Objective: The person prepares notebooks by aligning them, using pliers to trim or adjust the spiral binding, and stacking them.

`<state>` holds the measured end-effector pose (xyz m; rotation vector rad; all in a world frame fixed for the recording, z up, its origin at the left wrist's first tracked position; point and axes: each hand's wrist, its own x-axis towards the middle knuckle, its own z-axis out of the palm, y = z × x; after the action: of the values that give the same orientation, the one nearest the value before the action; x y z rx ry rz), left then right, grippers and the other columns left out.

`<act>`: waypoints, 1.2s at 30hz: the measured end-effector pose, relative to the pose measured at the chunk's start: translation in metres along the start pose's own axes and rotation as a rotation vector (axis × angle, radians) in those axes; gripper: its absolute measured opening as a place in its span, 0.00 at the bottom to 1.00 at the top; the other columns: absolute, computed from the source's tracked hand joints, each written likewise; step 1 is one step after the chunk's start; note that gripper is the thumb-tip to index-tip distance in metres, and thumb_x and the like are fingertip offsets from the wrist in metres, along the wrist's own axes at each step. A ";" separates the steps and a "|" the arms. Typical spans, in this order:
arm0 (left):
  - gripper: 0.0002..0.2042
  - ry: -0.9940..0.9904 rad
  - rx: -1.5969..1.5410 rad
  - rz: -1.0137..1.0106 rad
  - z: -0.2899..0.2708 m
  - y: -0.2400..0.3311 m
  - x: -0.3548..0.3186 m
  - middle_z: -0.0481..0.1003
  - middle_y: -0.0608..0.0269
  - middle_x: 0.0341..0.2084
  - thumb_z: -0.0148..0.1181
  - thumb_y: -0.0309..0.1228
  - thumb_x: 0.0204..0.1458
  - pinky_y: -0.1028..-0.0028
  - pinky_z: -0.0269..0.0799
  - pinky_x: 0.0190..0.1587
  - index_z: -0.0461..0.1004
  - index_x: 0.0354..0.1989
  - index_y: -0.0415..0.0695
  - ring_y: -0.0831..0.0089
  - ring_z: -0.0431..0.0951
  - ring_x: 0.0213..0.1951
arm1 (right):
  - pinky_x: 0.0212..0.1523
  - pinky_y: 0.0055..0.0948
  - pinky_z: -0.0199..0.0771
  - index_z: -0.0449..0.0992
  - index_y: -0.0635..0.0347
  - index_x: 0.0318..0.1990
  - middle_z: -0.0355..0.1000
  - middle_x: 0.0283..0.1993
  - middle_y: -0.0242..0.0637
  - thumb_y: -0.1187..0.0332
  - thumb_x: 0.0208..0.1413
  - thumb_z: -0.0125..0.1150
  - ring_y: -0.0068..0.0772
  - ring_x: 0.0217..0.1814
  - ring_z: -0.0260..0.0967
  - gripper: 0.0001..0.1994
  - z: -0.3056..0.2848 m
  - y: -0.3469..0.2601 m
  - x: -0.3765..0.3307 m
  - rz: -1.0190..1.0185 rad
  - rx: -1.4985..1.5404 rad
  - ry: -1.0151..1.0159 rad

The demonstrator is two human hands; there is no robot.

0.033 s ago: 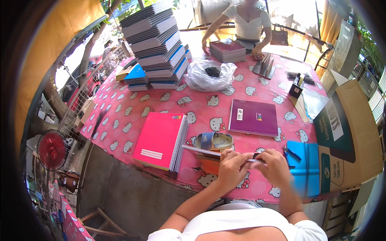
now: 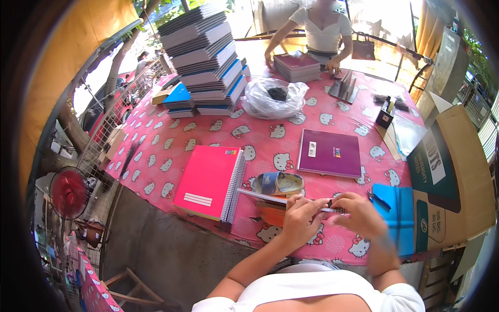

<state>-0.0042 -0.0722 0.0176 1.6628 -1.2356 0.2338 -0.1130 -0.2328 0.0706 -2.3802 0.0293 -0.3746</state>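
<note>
A worker's L hand [image 2: 301, 221] has its grip closed on a thin notebook [image 2: 262, 197], held edge-on over the front of the pink-covered tabletop [image 2: 266, 143], while the R hand [image 2: 361, 214] bends thumb & fingers round its R end, where a bit of coil shows; blurred, so can't tell if that grip is fully pinched. An oval blue-and-cream container [image 2: 276, 183] sits just behind, btwn pink spiral notebooks [image 2: 210, 179] at L & a purple notebook [image 2: 331, 153] farther back. Blue covers [image 2: 405, 218] w/ a dark tool [image 2: 381, 202] on top lie at R, beside a cardboard box [image 2: 457, 182]. Beyond: plastic bag [image 2: 257, 101], tall notebook pile [image 2: 205, 65] & a co-worker [image 2: 321, 36] in white, hands nr a shorter stack [image 2: 296, 67].
</note>
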 end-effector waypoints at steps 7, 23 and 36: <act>0.21 0.001 0.081 0.145 -0.002 -0.003 -0.021 0.79 0.69 0.34 0.69 0.31 0.40 0.67 0.61 0.52 0.76 0.47 0.47 0.73 0.76 0.40 | 0.49 0.40 0.70 0.72 0.57 0.47 0.65 0.52 0.43 0.55 0.39 0.72 0.47 0.52 0.66 0.27 0.058 0.068 0.128 -0.080 -0.233 -0.438; 0.14 0.086 0.248 0.067 -0.002 -0.013 0.005 0.76 0.70 0.23 0.75 0.32 0.28 0.66 0.61 0.48 0.78 0.26 0.47 0.71 0.74 0.31 | 0.35 0.25 0.71 0.73 0.61 0.45 0.75 0.35 0.31 0.70 0.41 0.70 0.21 0.34 0.70 0.21 0.026 0.104 0.022 0.034 1.225 0.061; 0.24 0.042 0.139 -0.059 -0.005 -0.010 0.013 0.79 0.66 0.26 0.74 0.30 0.34 0.67 0.59 0.52 0.74 0.43 0.46 0.70 0.75 0.33 | 0.39 0.28 0.72 0.73 0.62 0.41 0.73 0.31 0.33 0.75 0.31 0.71 0.20 0.35 0.69 0.22 -0.003 0.098 0.029 0.092 0.597 -0.104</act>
<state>0.0123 -0.0767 0.0226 1.8017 -1.1592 0.3230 -0.0775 -0.3113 0.0154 -1.7970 -0.0195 -0.1802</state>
